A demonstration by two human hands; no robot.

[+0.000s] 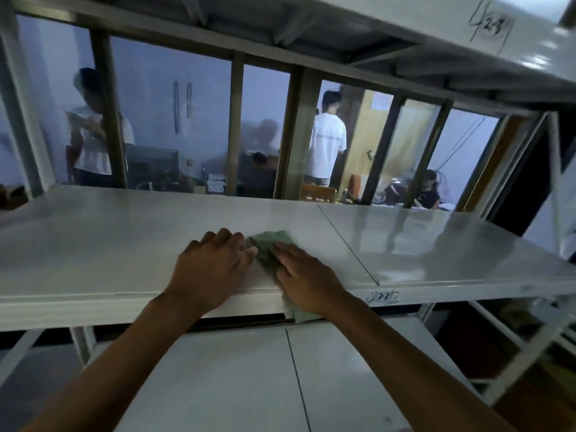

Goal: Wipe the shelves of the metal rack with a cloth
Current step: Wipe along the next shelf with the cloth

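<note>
Middle shelf (124,244), front edge: I press green cloth (269,247) flat under right hand (307,280), left hand (212,269) loosely curled beside it (holding nothing); wiping underway, next sweep rightward

Both my forearms enter from the lower edge of the frame and converge toward its centre, bare to the wrist. My left hand (212,272) lies palm down, its fingers (224,236) curled loosely at the knuckles, tips pointing toward the upper right. My right hand (307,277) lies just beside it, palm down and flat, fingers straight and together, angled toward the upper left. The two hands nearly meet at the fingertips; both wrists are level with the forearms.
</note>
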